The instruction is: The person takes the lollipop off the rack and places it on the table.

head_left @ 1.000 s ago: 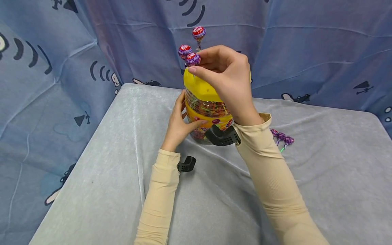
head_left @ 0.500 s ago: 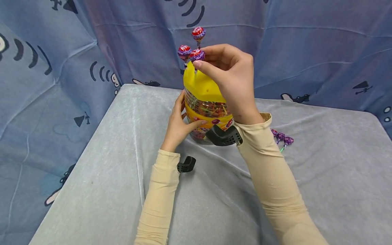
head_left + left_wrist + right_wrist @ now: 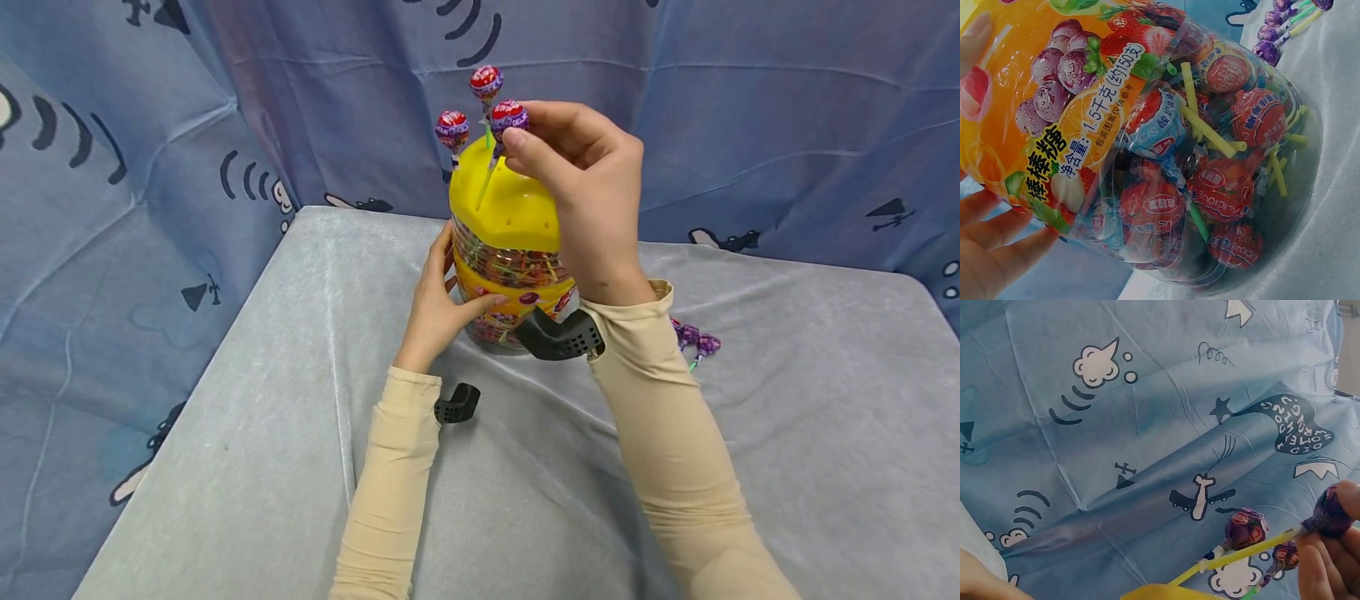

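A clear jar [image 3: 506,267] packed with wrapped lollipops stands on the table under a yellow lid [image 3: 525,196]. My left hand [image 3: 435,312] holds its left side, thumb across the front label and the other fingers around the side. Above the lid, my right hand [image 3: 600,187] pinches a red and purple lollipop [image 3: 509,119] by its wrapped head. Its stick slants down in front of the lid; whether the tip sits in a hole I cannot tell. Two similar lollipops stand up from the lid: one at the left [image 3: 452,129], one farther back [image 3: 486,82].
Several purple-wrapped lollipops [image 3: 701,343] lie on the grey cloth-covered table [image 3: 285,400], right of the jar and partly behind the right sleeve. A blue patterned curtain [image 3: 750,125] hangs behind and to the left.
My right hand has moved up and to the right with the pinched lollipop, and more of its stick shows now. The left hand and the jar have stayed in place.
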Motion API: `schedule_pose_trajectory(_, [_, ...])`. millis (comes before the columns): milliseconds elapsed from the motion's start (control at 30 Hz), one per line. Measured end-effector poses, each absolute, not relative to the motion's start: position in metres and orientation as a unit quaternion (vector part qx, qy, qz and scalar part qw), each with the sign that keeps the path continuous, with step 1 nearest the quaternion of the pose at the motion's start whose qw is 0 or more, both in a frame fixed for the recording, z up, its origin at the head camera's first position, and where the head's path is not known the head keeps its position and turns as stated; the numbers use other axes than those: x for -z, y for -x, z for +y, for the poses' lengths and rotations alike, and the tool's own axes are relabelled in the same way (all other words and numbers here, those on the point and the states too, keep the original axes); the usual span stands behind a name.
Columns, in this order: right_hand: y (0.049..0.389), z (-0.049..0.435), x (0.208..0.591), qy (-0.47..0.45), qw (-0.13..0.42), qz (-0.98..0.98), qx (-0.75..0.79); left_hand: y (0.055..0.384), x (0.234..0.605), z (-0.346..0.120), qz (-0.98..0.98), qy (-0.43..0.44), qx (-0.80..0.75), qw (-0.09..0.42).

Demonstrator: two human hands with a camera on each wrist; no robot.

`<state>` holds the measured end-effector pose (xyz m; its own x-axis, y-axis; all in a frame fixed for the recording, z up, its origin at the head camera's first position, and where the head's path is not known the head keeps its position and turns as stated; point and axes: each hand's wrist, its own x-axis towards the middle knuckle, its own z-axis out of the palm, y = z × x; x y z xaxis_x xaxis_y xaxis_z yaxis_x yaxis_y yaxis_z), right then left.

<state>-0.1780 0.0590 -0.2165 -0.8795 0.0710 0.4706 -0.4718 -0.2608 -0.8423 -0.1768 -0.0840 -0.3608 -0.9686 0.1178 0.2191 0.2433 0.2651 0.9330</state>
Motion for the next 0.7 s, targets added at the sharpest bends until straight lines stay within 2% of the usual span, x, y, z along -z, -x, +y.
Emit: schedule_pose_trajectory(700, [0.166,0.086,0.233,-0.169,0.117,-0.450,-0.869,0.176,0.363,-0.084,-0.791,0.122,0.596,0.066])
